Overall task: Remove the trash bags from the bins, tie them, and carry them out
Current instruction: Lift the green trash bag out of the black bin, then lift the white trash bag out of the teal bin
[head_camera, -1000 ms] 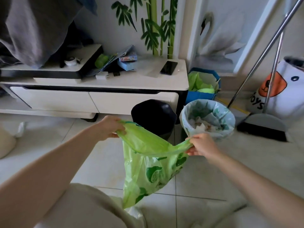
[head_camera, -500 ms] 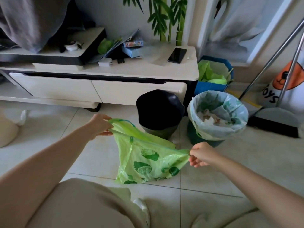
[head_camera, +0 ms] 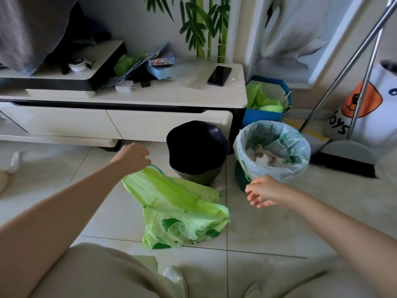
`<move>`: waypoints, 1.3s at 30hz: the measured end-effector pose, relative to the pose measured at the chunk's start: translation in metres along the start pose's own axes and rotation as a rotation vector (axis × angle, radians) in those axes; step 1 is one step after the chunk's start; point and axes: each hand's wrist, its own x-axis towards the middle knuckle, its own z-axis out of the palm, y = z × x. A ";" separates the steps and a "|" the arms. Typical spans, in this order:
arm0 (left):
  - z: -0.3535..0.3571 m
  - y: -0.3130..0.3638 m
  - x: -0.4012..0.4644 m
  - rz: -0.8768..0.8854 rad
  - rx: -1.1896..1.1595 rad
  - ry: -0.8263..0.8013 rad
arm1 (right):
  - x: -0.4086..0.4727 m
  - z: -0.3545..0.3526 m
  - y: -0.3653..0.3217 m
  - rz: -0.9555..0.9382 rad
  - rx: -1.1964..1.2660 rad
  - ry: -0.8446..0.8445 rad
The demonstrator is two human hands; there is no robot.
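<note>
Since 0.5 s ago the right hand [head_camera: 265, 193] let go of the green trash bag [head_camera: 180, 214], fingers now spread and empty. Left hand [head_camera: 132, 157] pinches the bag's rim, and the bag slumps on the tiled floor [head_camera: 279, 229] in front of the black bin [head_camera: 197, 151]. Just right of that, 1 lined bin [head_camera: 272, 151] holds paper trash, beside the low counter [head_camera: 150, 97].
</note>
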 end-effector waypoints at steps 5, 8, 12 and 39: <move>0.028 0.067 0.008 0.123 -0.008 -0.055 | 0.015 -0.049 0.015 0.031 0.031 0.088; 0.053 0.104 0.014 0.143 -0.083 -0.106 | 0.029 -0.076 0.029 0.058 0.047 0.160; 0.090 0.146 0.024 0.183 -0.190 -0.184 | 0.049 -0.112 0.053 0.105 0.145 0.258; 0.212 0.270 0.127 -0.153 -0.423 -0.183 | 0.130 -0.166 0.091 0.336 0.987 0.308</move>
